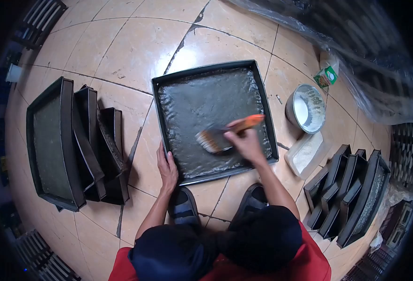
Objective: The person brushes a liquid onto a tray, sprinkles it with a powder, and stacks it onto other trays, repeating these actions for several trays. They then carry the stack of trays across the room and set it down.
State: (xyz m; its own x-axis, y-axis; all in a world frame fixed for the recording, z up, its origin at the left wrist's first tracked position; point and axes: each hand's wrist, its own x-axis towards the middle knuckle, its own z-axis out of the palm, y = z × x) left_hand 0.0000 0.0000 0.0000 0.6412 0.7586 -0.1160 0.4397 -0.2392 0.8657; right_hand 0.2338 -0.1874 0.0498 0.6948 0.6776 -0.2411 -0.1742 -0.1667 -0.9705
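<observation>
A square black tray [211, 100] with raised walls lies on the tiled floor in front of my feet, its inside covered by a dark, glossy, uneven layer. My right hand [247, 143] is closed round the orange handle of a wide brush [253, 120], whose pale bristles are over the lower middle of the layer. Motion blurs the brush slightly. At the tray's left wall, near its lower left corner, my left hand [167, 168] rests with its fingers against the outside and the thumb up beside the rim.
Stacked black trays [52, 140] stand at the left, more trays [349, 196] at the lower right. A metal bowl [306, 108] holding something white, a clear plastic container [304, 157] and a green carton [326, 77] are on the right. Plastic sheeting [356, 51] covers the upper right.
</observation>
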